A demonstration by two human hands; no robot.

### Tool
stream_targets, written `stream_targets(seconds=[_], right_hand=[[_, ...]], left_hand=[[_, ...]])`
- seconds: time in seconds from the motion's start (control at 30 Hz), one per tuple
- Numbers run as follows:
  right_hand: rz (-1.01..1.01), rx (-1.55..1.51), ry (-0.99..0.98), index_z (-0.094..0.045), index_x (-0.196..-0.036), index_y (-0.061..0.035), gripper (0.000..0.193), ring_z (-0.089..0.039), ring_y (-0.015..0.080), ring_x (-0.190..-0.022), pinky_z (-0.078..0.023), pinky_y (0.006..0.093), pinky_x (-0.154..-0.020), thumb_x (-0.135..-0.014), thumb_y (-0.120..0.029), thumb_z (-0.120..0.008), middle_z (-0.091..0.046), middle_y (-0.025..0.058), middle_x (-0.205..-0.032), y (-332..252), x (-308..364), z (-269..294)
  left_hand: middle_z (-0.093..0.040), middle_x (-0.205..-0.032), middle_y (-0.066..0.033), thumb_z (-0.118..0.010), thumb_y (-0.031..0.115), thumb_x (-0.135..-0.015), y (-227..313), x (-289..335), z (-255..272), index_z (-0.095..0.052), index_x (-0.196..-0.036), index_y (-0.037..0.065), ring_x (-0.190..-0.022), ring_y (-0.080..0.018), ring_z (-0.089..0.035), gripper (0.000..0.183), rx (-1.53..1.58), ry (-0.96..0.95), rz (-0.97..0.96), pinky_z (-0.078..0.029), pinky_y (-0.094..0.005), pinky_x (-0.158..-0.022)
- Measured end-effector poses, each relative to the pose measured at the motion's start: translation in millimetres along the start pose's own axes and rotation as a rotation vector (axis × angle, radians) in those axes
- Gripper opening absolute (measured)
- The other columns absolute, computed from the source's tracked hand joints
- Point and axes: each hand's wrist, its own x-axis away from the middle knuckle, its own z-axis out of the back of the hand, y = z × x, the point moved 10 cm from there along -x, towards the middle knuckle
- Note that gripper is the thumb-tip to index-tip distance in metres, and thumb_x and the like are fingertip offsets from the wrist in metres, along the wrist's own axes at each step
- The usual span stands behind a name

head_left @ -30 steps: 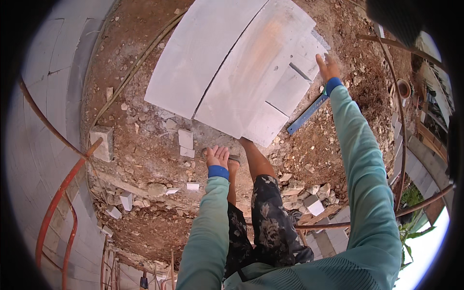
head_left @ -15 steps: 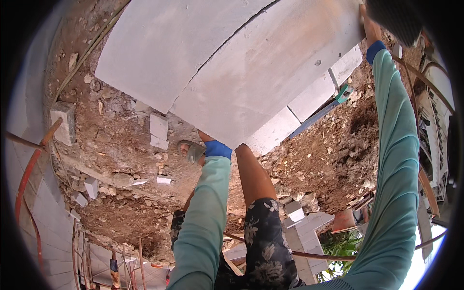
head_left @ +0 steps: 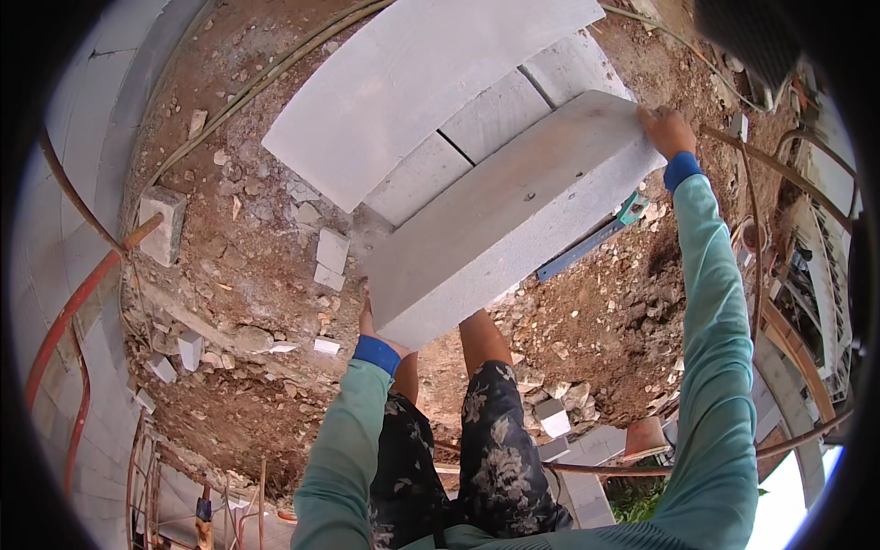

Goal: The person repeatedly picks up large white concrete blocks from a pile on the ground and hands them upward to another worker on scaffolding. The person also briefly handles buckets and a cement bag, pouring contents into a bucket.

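Observation:
A long, thick, pale grey building block is held at its two ends, tilted, with its near long side face showing. My left hand grips the near left end; some of its fingers are hidden behind the block. At the far right end, my right hand is closed over the corner. Beyond the held block, a second wide pale block lies on a row of smaller blocks. A saw with a blue blade and green handle lies to the right, partly covered by the held block.
Rubble and reddish soil surround my legs. Block offcuts lie at left, near a squared block. Bent rusty bars curve along the left side, and more bars stand at right. A hose runs behind.
The held block has come away from beside the other wide block and swung toward me, uncovering the row of smaller blocks. My right hand has moved nearer, and my left hand shows more.

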Motion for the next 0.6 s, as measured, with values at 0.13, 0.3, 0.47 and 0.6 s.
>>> stream_targets(seconds=[0.13, 0.3, 0.47, 0.6], right_hand=[[0.130, 0.065, 0.027, -0.070, -0.118, -0.0063, 0.062, -0.064, 0.0425, -0.111, -0.048, 0.0459, -0.098, -0.085, -0.058, -0.058, -0.068, 0.0234, -0.117, -85.3, -4.5, 34.6], [-0.224, -0.231, -0.013, -0.057, -0.135, -0.0035, 0.088, -0.057, 0.0404, -0.123, -0.044, 0.0447, -0.105, -0.076, -0.068, -0.067, -0.056, 0.0265, -0.134, -52.0, -11.5, 20.3], [-0.466, -0.974, 0.027, -0.011, -0.158, -0.0018, 0.132, -0.031, 0.0438, -0.143, -0.030, 0.0471, -0.117, -0.066, -0.064, -0.083, -0.024, 0.0317, -0.155, -65.2, 103.8, -9.1], [-0.556, -0.969, 0.083, -0.002, -0.158, -0.0051, 0.138, -0.043, 0.0503, -0.133, -0.039, 0.0503, -0.111, -0.062, -0.055, -0.088, -0.032, 0.0390, -0.146, -102.4, 182.4, -51.7]], left_hand=[[-0.054, -0.142, -0.0108, -0.043, 0.069, -0.094, 2.3, -18.6, 20.6, -0.051, -0.142, 0.023, -0.127, -0.0387, -0.053, 0.068, 0.041, -0.030, 0.015, -0.044, -0.0655, -0.098], [-0.055, -0.140, -0.0163, -0.042, 0.071, -0.094, -5.6, -8.1, 10.3, -0.048, -0.144, 0.012, -0.123, -0.0327, -0.057, 0.077, -0.128, 0.110, 0.071, -0.048, -0.0522, -0.099], [-0.059, -0.130, -0.0183, -0.043, 0.065, -0.098, 21.1, -64.2, 48.9, -0.048, -0.140, 0.002, -0.113, -0.0296, -0.062, 0.077, -0.181, -0.050, -0.218, -0.054, -0.0398, -0.092], [-0.061, -0.125, -0.0173, -0.050, 0.055, -0.099, 17.8, -49.6, 14.7, -0.050, -0.139, 0.001, -0.109, -0.0296, -0.063, 0.067, -0.123, -0.103, -0.213, -0.053, -0.0400, -0.091]])
